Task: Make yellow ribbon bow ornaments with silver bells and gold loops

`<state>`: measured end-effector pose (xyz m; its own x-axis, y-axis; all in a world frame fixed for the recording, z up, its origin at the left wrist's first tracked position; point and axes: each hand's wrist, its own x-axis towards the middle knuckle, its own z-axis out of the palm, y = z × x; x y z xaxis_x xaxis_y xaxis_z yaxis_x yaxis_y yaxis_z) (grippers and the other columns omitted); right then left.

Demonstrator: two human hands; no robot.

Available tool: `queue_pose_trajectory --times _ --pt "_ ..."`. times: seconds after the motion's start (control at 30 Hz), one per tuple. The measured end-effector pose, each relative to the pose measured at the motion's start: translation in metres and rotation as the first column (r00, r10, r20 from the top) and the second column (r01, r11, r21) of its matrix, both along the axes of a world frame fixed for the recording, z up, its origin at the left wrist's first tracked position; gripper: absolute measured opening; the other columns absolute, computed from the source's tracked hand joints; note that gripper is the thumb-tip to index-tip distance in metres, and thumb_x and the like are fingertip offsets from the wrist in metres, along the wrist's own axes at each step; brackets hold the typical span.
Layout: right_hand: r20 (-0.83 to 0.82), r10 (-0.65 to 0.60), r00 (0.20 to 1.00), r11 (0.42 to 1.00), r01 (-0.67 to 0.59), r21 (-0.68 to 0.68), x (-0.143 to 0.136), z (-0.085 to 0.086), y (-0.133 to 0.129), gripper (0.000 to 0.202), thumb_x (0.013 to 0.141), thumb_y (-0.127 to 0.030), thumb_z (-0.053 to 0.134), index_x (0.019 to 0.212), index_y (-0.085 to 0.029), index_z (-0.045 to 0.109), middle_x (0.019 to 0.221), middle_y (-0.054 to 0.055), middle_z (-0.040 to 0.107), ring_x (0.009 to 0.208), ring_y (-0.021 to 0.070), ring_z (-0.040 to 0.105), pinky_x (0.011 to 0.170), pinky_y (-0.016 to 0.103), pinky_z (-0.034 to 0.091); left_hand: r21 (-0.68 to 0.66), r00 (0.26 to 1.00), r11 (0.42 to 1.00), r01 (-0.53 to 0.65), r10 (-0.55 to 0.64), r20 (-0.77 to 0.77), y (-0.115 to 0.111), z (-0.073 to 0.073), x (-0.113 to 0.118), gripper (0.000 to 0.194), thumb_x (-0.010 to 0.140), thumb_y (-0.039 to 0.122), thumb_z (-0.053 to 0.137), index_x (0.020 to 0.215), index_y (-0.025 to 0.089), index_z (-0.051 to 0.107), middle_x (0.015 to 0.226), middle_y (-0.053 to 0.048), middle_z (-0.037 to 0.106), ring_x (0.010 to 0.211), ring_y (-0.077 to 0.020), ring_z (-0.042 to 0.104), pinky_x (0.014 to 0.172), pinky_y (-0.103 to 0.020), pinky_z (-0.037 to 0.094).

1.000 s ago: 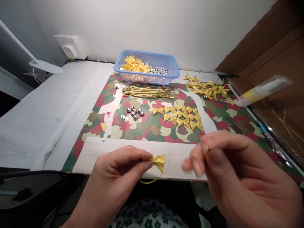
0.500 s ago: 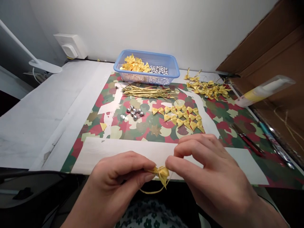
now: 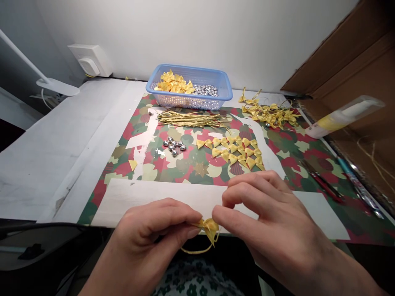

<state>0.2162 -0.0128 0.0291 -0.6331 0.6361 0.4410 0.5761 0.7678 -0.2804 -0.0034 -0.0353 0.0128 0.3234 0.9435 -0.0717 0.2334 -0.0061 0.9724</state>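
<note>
Basket (image 3: 225, 91) is sitting at back of mat (image 3: 286, 152) w/ wire strips (image 3: 191, 119) lying just before it, bells (image 3: 174, 146) lying left of loose bows (image 3: 233, 150), finished bows (image 3: 271, 113) piling up far right, glue bottle (image 3: 342, 117) resting right of them.

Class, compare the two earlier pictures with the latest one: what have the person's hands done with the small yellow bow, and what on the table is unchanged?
The right hand, raised and apart a second ago, moved left and down, and its fingertips now meet the yellow bow. The left hand has kept pinching the bow, sinking slightly toward the table edge; the gold loop hangs below. The blue basket, silver beads and laid-out bows stayed put.
</note>
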Motion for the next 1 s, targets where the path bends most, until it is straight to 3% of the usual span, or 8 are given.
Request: queue_pose_trajectory --times 0.77,1.0 --pt "0.055 0.080 0.995 0.997 -0.080 0.006 0.002 0.009 0.003 0.037 0.105 -0.010 0.037 0.089 -0.016 0.070 0.079 0.003 0.059 0.084 0.0187 0.055 0.081 0.037 0.034 0.005 1.000 1.000 -0.001 0.001 0.009 0.001 0.001 0.002 0.018 0.090 0.011 0.067 0.087 0.025 0.077 0.086 0.003 0.079 0.076 -0.0137 0.072 0.068 -0.015 0.058" --pt "0.028 0.159 0.987 0.981 -0.155 -0.119 0.007 0.005 0.013 0.029 0.102 -0.007 0.042 0.092 -0.016 0.068 0.087 0.003 0.059 0.086 0.0179 0.053 0.080 0.035 0.034 -0.001 1.000 1.000 0.007 -0.007 0.010 0.001 0.002 0.004 0.018 0.090 0.011 0.067 0.088 0.026 0.077 0.085 0.004 0.079 0.075 -0.0124 0.072 0.067 -0.014 0.057"
